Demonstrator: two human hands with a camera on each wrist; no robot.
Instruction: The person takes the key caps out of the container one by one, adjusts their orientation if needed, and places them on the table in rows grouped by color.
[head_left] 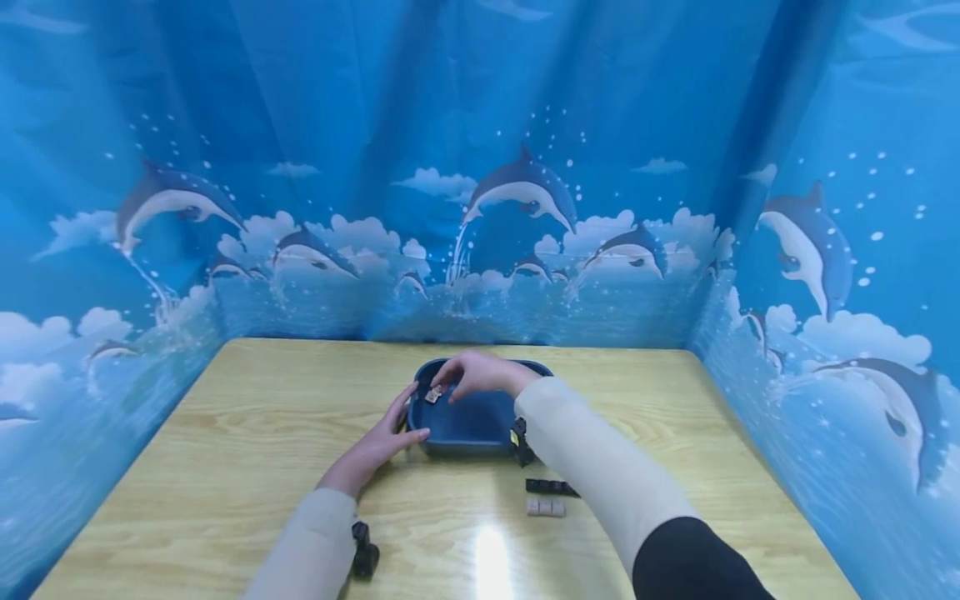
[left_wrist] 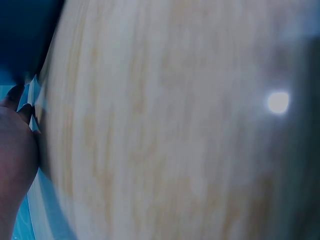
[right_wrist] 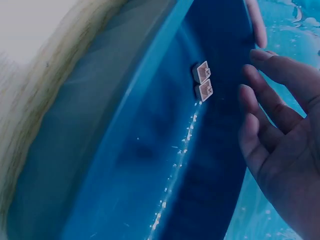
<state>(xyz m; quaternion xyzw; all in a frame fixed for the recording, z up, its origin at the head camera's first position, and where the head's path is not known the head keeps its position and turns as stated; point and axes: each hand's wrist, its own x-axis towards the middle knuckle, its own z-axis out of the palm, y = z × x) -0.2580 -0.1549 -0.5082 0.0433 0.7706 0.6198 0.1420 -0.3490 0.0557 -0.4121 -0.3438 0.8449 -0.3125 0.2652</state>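
Observation:
A dark blue plastic basin point(head_left: 480, 421) stands on the wooden table. My left hand point(head_left: 378, 437) rests against its left end, fingers straight along the rim and thumb stretched toward the front corner. Inside the basin, at the left end, lie two small pale keycap-like pieces point(right_wrist: 203, 82), side by side with their hollow undersides showing in the right wrist view. Over them my right hand point(head_left: 476, 375) reaches in with loosely bent fingers; the right wrist view shows its fingers point(right_wrist: 272, 102) apart from the pieces and holding nothing.
In front of the basin, to the right, a black row of small blocks point(head_left: 551, 487) lies on the wooden table point(head_left: 300, 392). A shorter pale pink row of three blocks point(head_left: 545, 507) lies just nearer. Blue dolphin curtains point(head_left: 450, 100) enclose the back and sides.

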